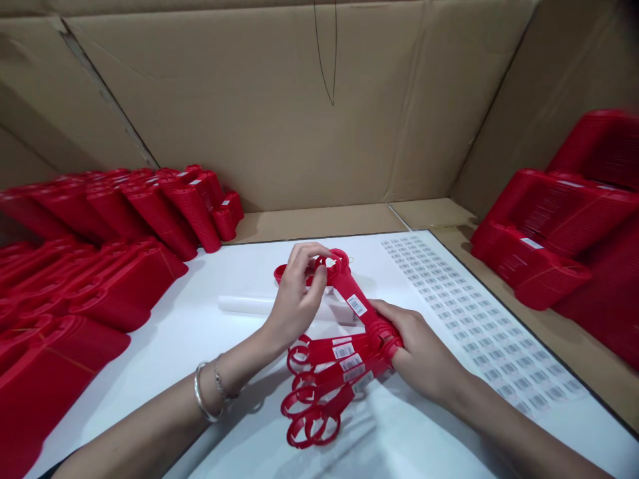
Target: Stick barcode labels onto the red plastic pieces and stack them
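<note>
My right hand (417,342) is closed round one end of a bundle of flat red plastic strips (349,356), which have ring-shaped ends and white barcode labels. Several of these strips fan out to the left, their rings hanging over the white table. One labelled strip (353,293) points up and away from the rest of the fan. At its far ring, my left hand (299,289) has its fingers bent and closed on the red plastic. More red rings (280,271) show behind those fingers, partly hidden by them.
A white roll (244,305) lies behind my hands. Barcode label sheets (464,319) cover the right part of the white table (200,412). Banded stacks of red strips (100,279) fill the left; more stacks (554,219) stand at right. Cardboard walls (249,100) enclose the back and sides.
</note>
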Motion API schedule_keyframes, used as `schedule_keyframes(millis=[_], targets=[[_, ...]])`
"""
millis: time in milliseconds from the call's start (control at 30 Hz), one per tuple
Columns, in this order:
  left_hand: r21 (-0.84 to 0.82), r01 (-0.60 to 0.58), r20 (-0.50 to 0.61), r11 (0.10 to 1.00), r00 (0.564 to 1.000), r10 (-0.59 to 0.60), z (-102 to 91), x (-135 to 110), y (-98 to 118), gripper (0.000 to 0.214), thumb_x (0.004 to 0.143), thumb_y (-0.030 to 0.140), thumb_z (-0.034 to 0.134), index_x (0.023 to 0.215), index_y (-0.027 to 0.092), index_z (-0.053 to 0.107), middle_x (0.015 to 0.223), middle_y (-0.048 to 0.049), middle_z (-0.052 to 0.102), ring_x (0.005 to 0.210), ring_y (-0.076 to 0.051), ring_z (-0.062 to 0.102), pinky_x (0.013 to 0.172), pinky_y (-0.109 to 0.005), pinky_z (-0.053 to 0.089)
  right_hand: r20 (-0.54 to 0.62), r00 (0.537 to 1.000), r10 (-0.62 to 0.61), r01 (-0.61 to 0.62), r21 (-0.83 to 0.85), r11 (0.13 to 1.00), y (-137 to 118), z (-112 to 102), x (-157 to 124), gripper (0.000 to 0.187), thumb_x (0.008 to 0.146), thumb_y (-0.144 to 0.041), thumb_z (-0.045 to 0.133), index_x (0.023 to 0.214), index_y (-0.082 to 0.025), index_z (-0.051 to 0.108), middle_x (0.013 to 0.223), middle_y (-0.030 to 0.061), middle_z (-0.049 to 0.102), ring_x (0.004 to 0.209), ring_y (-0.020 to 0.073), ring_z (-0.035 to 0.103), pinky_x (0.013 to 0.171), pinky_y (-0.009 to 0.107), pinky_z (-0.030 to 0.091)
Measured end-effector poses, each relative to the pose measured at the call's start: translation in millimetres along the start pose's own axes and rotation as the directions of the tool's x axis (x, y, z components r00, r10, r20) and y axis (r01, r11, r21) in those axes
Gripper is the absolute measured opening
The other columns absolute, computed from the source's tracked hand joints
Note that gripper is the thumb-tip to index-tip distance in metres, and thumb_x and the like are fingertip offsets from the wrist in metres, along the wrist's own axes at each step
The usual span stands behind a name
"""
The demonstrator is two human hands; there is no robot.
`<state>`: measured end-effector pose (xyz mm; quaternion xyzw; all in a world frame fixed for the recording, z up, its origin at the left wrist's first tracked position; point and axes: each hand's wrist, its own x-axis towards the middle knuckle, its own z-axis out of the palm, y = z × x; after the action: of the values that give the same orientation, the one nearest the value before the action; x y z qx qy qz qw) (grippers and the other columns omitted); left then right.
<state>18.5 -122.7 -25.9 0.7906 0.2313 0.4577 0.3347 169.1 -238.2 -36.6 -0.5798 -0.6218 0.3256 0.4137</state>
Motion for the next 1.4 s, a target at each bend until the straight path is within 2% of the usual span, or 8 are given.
schedule_keyframes(millis=[233, 433, 633, 767, 867, 1000, 1200, 1400], targets=[[-0.128, 0.231, -0.092, 0.965, 0.966, -0.243, 3.0, 0, 0, 0.016, 0.084, 0.024, 0.051, 0.096, 0.02, 0.042, 0.091, -0.0015, 0.046, 0.079, -0.011, 0.052, 0.068, -0.026, 0.046, -0.074, 0.996, 0.044, -0.039, 0.064, 0.997, 2, -3, 1, 0.057, 0.066, -0.001, 0.039, 0.116, -0.022, 0.058, 0.106, 0.0026, 0.064, 0.086, 0.017, 0.059, 0.07, 0.025, 0.046], [-0.108, 0.294, -0.024, 0.95, 0.954, -0.298, 2.1, 3, -1, 0.019, 0.086, 0.028, 0.049, 0.099, 0.019, 0.039, 0.076, 0.001, 0.05, 0.069, -0.011, 0.05, 0.064, -0.027, 0.042, -0.11, 0.991, 0.074, -0.069, 0.053, 0.996, 4, -4, 2, 0.059, 0.063, -0.002, 0.038, 0.115, -0.022, 0.058, 0.105, 0.0015, 0.064, 0.082, 0.0158, 0.059, 0.069, 0.025, 0.046], [0.093, 0.145, 0.043, 0.985, 0.988, -0.15, 0.2, 0, 5, 0.018, 0.077, 0.007, 0.039, 0.091, 0.018, 0.044, 0.087, -0.0028, 0.056, 0.078, -0.013, 0.053, 0.065, -0.028, 0.043, -0.11, 0.989, 0.098, -0.097, 0.009, 0.995, 5, -7, 3, 0.057, 0.064, -0.002, 0.038, 0.114, -0.022, 0.058, 0.103, 0.0012, 0.064, 0.081, 0.0161, 0.058, 0.069, 0.026, 0.045], [0.366, 0.046, 0.205, 0.93, 0.97, -0.129, 0.1, -1, 6, 0.016, 0.085, 0.019, 0.04, 0.074, 0.016, 0.051, 0.072, -0.0032, 0.058, 0.067, -0.014, 0.052, 0.064, -0.031, 0.041, -0.097, 0.991, 0.091, -0.092, -0.007, 0.996, 5, -7, 3, 0.058, 0.064, -0.001, 0.037, 0.114, -0.023, 0.058, 0.103, 0.0017, 0.064, 0.081, 0.0163, 0.058, 0.069, 0.026, 0.044], [0.51, -0.061, 0.331, 0.858, 0.934, -0.131, 3.9, -4, 0, 0.02, 0.088, 0.027, 0.042, 0.09, 0.016, 0.059, 0.078, -0.0054, 0.062, 0.072, -0.018, 0.055, 0.069, -0.036, 0.043, -0.09, 0.989, 0.12, -0.125, -0.049, 0.991, 7, -6, 4, 0.056, 0.064, -0.002, 0.037, 0.111, -0.023, 0.059, 0.096, 0.0017, 0.065, 0.077, 0.0165, 0.058, 0.067, 0.026, 0.044], [0.522, -0.249, 0.528, 0.816, 0.845, -0.08, 7.8, -7, -8, 0.034, 0.079, 0.012, 0.049, 0.111, 0.019, 0.056, 0.106, -0.0079, 0.059, 0.093, -0.022, 0.054, 0.077, -0.037, 0.045, -0.083, 0.982, 0.171, -0.178, -0.081, 0.981, 13, -6, 5, 0.056, 0.061, -0.001, 0.036, 0.107, -0.022, 0.061, 0.085, 0.0017, 0.065, 0.076, 0.0174, 0.059, 0.066, 0.026, 0.043], [0.587, -0.393, 0.649, 0.708, 0.752, -0.121, 0.7, -4, -2, 0.03, 0.076, 0.004, 0.044, 0.097, 0.015, 0.061, 0.088, -0.0075, 0.061, 0.084, -0.023, 0.054, 0.072, -0.037, 0.045, -0.049, 0.98, 0.195, -0.198, -0.049, 0.979, 19, -4, 6, 0.055, 0.062, -0.001, 0.037, 0.107, -0.018, 0.062, 0.088, 0.0038, 0.066, 0.075, 0.017, 0.059, 0.065, 0.025, 0.044], [0.63, -0.387, 0.652, 0.674, 0.735, -0.188, -1.1, -3, 5, 0.029, 0.075, 0.003, 0.042, 0.094, 0.013, 0.062, 0.089, -0.009, 0.061, 0.085, -0.024, 0.054, 0.068, -0.034, 0.045, 0.001, 0.979, 0.202, -0.202, 0.031, 0.979, 21, -2, 6, 0.054, 0.063, -0.001, 0.036, 0.108, -0.018, 0.061, 0.089, 0.0032, 0.066, 0.074, 0.0159, 0.059, 0.063, 0.024, 0.044]])
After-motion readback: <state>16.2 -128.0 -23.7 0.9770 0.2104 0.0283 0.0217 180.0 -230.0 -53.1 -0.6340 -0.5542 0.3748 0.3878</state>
